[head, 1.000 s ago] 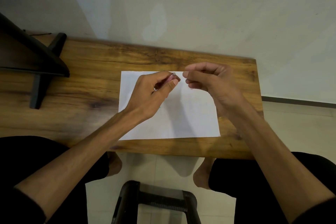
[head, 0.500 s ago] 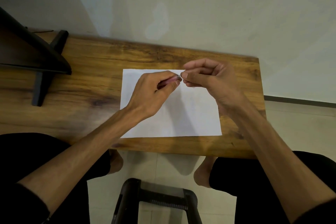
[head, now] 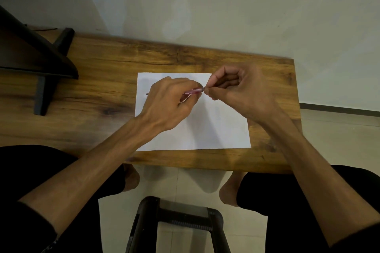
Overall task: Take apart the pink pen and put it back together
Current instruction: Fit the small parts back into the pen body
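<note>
The pink pen (head: 193, 91) is held level above a white sheet of paper (head: 205, 129) on the wooden table (head: 102, 92). My left hand (head: 166, 104) is closed around the pen's barrel, which mostly hides it; a small pink end pokes out on the hand's left side. My right hand (head: 238, 90) pinches the pen's right tip between thumb and forefinger. The two hands touch at that tip. What the right fingers grip there is too small to make out.
A black stand with a dark slanted panel (head: 39, 61) occupies the table's left part. A black stool frame (head: 176, 222) sits on the tiled floor between my knees. The table's right edge lies just past my right hand, and a pale wall rises behind.
My right hand has moved left and closed on the pen's tip, after being a little apart from it. My left hand keeps its grip on the barrel.
</note>
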